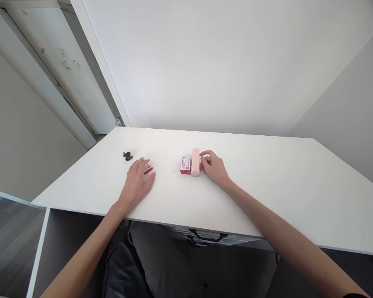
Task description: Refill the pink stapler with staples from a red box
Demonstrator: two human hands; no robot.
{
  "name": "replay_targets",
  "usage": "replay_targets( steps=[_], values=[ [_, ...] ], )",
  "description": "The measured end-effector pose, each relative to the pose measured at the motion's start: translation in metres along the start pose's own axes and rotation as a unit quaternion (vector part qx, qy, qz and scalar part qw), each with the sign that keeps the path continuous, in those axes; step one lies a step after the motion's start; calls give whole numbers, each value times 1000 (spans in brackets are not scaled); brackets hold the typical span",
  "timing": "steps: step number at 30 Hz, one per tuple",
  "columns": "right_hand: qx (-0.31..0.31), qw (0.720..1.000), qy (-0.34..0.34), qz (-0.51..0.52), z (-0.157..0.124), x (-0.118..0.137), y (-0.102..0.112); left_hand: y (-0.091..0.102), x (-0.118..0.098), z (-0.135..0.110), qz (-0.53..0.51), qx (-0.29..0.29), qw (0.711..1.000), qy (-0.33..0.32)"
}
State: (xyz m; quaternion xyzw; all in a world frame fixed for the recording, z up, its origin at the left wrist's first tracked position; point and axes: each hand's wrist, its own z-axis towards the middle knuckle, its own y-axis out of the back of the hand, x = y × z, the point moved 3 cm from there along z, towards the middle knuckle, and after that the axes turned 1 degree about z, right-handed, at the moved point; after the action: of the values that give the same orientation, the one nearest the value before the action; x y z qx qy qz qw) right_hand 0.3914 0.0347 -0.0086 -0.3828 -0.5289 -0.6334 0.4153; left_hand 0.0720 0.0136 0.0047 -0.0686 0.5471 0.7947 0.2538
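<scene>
My left hand (137, 182) lies over a small red-and-white box (148, 169) on the white table, its fingers over the box's far side and its thumb apart from it. The hand is open, and it covers part of the box. My right hand (216, 169) is at the right side of a pink stapler-like object (195, 162), with loosely bent, parted fingers close to it. Whether the fingertips touch it I cannot tell. Against the pink object's left side sits another red-and-white box (185, 164), perhaps two stacked.
A small black clip-like item (127, 156) lies left of my left hand on the white tabletop (276, 182). A white wall (205, 66) rises behind the table. Under the front edge is a drawer unit with a black handle (208, 236).
</scene>
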Motion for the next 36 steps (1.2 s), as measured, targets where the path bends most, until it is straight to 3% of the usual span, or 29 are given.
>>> replay_targets(
  steps=[3, 9, 12, 17, 21, 24, 28, 32, 34, 36],
  values=[
    [-1, 1000, 1, 1, 0, 1, 0, 2, 0, 3, -24, 11, 999, 36],
    [-2, 1000, 3, 4, 1, 2, 0, 3, -2, 11, -72, 7, 996, 48],
    [-4, 1000, 5, 2, 2, 2, 0, -1, -14, 21, -149, 0, 989, 13],
    [-5, 1000, 3, 2, 4, 1, 0, -13, -59, 46, -259, 37, 959, -113],
    [-4, 1000, 3, -1, 6, 1, 0, -29, -83, 64, -262, 105, 948, -145],
    [-6, 1000, 1, -2, 7, 2, 1, -35, -85, 70, -225, 107, 958, -144],
    [-3, 1000, 1, 8, 7, 2, 1, -25, -63, 66, -147, 12, 981, -126],
    [0, 1000, 0, 6, 6, 2, 1, -2, -14, 53, -36, -94, 994, -34],
    [1, 1000, -3, 6, 5, 2, 1, 9, 13, 46, 12, -107, 994, 5],
    [1, 1000, -3, 4, 5, 2, 1, 16, 35, 39, 56, -80, 994, 40]
  ],
)
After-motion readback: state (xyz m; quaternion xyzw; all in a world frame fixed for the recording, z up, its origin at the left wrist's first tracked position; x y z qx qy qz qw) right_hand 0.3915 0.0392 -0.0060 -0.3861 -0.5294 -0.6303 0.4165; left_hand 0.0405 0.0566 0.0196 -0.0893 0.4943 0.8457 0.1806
